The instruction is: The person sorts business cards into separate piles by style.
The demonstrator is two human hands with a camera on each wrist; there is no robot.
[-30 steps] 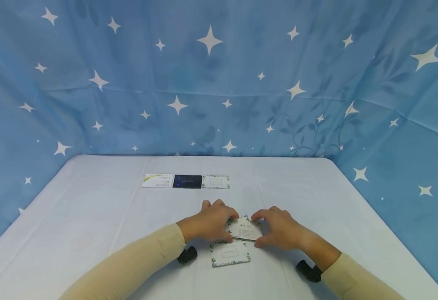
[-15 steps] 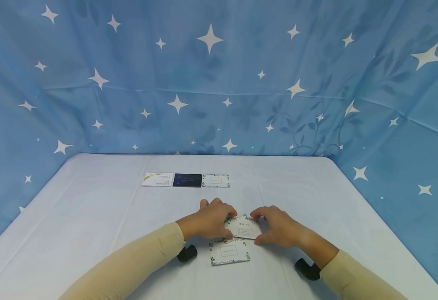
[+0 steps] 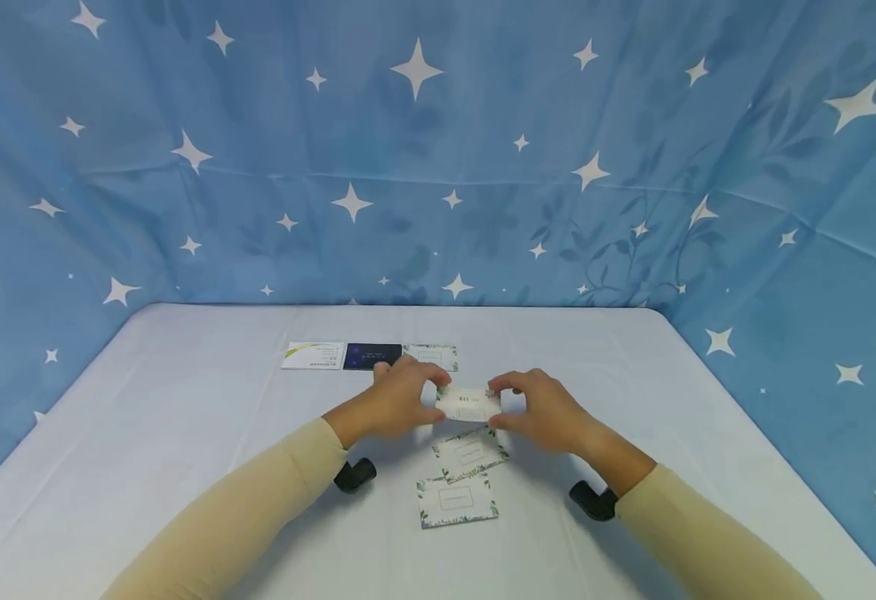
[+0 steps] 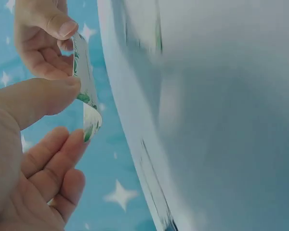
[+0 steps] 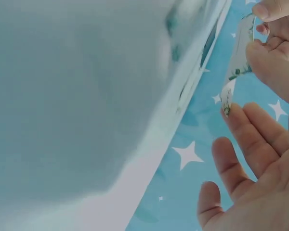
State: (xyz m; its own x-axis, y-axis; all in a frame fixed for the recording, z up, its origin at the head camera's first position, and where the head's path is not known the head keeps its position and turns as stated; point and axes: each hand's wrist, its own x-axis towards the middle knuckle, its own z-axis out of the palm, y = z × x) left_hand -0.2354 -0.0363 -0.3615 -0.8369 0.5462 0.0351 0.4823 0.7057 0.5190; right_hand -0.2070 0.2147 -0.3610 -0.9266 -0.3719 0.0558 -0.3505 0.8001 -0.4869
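Both hands hold one white card with a green leaf border (image 3: 468,404) above the table. My left hand (image 3: 400,400) pinches its left edge, my right hand (image 3: 531,407) its right edge. The left wrist view shows the card (image 4: 85,94) edge-on between thumb and fingers (image 4: 62,149). In the right wrist view the same card (image 5: 236,72) bends a little between my right thumb and fingers (image 5: 245,130). Two more leaf-bordered cards lie on the table below the hands: one tilted (image 3: 470,454), one nearer me (image 3: 456,502).
A row of three cards lies further back: a white and green one (image 3: 313,355), a dark blue one (image 3: 368,355) and a leaf-bordered one (image 3: 433,355). The white table (image 3: 182,433) is walled by a blue star-print cloth (image 3: 438,167).
Both hands have lifted the card off the table and carried it away from me, toward the row. A second leaf-bordered card now shows where the hands were.
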